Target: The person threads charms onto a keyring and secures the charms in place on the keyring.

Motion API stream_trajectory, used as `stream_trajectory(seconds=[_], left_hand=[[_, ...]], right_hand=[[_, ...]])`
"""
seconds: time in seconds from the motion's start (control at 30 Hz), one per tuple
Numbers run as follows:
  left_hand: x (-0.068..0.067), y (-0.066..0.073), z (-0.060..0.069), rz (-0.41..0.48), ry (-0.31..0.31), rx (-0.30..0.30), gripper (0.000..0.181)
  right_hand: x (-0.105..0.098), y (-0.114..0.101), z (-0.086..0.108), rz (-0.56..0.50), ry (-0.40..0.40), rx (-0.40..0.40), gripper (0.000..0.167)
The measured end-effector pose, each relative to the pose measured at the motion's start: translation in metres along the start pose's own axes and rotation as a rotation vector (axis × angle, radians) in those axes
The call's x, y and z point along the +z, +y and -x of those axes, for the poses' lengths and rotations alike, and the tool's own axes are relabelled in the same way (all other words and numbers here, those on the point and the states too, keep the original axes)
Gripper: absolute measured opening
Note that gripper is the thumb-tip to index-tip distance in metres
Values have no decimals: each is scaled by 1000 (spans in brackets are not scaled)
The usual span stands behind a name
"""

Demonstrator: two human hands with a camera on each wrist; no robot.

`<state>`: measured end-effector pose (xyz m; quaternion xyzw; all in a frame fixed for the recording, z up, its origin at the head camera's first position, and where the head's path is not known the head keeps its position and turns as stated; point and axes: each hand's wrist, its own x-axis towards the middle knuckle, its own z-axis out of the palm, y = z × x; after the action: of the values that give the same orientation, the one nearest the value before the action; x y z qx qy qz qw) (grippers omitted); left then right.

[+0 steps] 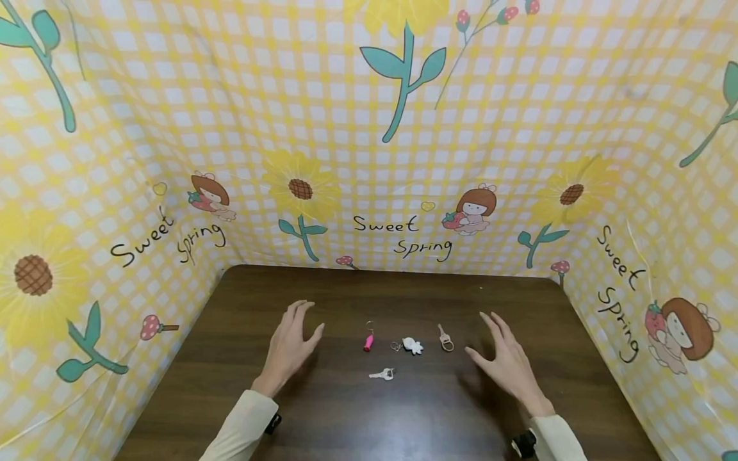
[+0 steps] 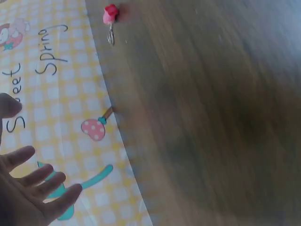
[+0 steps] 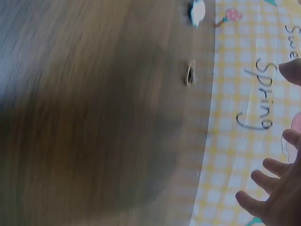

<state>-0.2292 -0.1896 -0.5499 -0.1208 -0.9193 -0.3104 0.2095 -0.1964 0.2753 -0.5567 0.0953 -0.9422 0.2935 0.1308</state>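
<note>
"Table [image 1: 323, 419] scene: a white charm [image 1: 412, 346] lies with a pink charm [image 1: 368, 343] to its left, a tan keyring [image 1: 446, 340] to its right and a silver key [image 1: 382, 374] on its near side, slightly left."

"Is anything held?"

"No. The left hand [image 1: 290, 349] is well left of the white charm, the right hand [image 1: 510, 366] well right of it; each has thumb and fingers apart and touches none of the four pieces."

"How would they handle?"

"All look light. The white charm appears rounded, stiff and perhaps slick, so a pinch across its body suits better than one on its small ring [image 1: 395, 346], which likely swivels. The pink charm probably wants the same, at its middle."

"And the silver key?"

"Thin and hard, it lies flat, so it seems trickiest to lift; its wide head offers the best hold. The tan keyring looks tough, its loop an easy catch for a fingertip. Nothing seems fragile."
</note>
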Motion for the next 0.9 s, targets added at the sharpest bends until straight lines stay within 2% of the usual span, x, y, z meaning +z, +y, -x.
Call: stream_trajectory(seconds=[0.3,0.47,0.6,0.73,0.9], left_hand=[[13,16,2,25,-58,53,27],[21,24,3,50,-124,61,20],[27,31,2,74,-147,88,19],[35,38,0,92,-181,117,18],[45,47,0,125,-227,114,18]], right_hand=[[22,-19,-10,-76,15,-88,73],[31,-26,-14,-79,13,-127,55],[43,-35,-21,-113,3,-185,42],[54,-46,-30,-138,-29,-198,36],[69,-57,-41,-159,-73,-181,35]])
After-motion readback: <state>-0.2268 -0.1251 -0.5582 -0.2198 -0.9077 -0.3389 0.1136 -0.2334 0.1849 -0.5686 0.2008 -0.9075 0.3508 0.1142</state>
